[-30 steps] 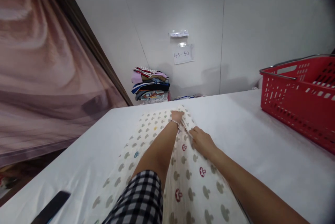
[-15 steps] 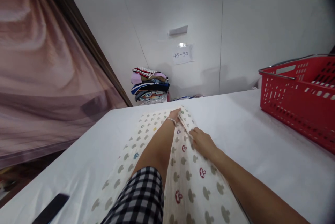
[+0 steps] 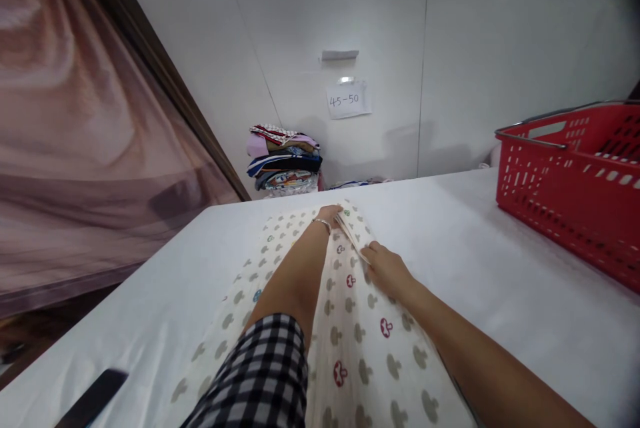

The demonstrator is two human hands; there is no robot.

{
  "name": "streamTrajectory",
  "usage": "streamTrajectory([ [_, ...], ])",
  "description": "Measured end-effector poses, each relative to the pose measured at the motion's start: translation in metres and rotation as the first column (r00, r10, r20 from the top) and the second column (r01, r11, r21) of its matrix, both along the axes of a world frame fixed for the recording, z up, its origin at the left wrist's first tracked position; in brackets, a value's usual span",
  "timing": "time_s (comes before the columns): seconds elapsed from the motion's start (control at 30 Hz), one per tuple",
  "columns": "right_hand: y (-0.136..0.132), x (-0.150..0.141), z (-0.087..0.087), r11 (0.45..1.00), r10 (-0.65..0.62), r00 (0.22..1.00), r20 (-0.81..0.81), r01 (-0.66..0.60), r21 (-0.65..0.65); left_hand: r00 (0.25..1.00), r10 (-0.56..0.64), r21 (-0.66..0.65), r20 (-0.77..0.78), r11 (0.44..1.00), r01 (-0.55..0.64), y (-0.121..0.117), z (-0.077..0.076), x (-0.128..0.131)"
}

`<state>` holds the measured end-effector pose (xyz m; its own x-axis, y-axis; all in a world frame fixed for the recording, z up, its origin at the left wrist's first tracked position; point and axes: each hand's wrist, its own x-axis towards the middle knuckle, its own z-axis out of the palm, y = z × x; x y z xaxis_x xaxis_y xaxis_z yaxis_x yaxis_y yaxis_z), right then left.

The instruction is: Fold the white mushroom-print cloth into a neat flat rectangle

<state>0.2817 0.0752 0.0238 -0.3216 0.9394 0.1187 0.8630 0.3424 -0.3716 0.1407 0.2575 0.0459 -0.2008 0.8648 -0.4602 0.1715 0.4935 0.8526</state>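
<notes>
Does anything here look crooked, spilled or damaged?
Mainly the "45-50" paper looks off: it tilts on the wall, right side higher, while the strip above sits nearly level. I see no spill, nor damage to the mushroom-print cloth.

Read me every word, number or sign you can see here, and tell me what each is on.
"45-50": handwritten on the white sheet on the wall.
Paper strip above it: no writing can be read.
Patterned cloth and red basket: no readable lettering.
</notes>
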Motion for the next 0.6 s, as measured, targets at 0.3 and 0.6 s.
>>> streamTrajectory([
  [0.3,0.004,0.004,-0.002,0.999,-0.036,0.988,-0.149,0.036,-0.001,0.998,-0.016,0.070,0.066,0.997,0.011,0.004,-0.001,-0.006],
  [0.6,0.011,0.010,-0.007,0.992,-0.129,0.947,-0.293,0.122,-0.042,0.999,-0.025,0.137,-0.026,0.990,0.028,0.008,0.003,0.006],
])
